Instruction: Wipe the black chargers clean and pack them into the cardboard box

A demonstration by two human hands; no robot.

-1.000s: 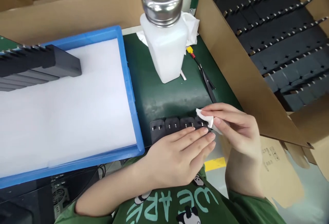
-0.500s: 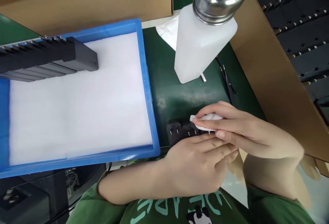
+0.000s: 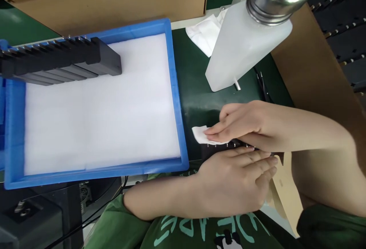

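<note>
My right hand (image 3: 244,121) pinches a folded white wiping cloth (image 3: 198,134) and presses it against a row of black plug adapters (image 3: 208,151) with metal pins. Much of the row is hidden under the cloth and my hands. Along the near side of the adapters lies my left hand (image 3: 234,182), flat with its fingers stretched out, touching the row. Just beyond the right hand, a white dispenser bottle (image 3: 243,49) with a metal top stands on the green mat.
On the left is a blue tray (image 3: 177,115) lined with white foam, where a row of black adapters (image 3: 68,60) stands. A cardboard box (image 3: 137,3) sits behind it. Tweezers (image 3: 263,85) and crumpled white cloth (image 3: 203,35) flank the bottle. Another carton (image 3: 311,58) borders the right.
My right hand has moved left along the adapters with the cloth, which now lies spread flatter over their pins. My left hand keeps its place along the row. The camera view has shifted slightly.
</note>
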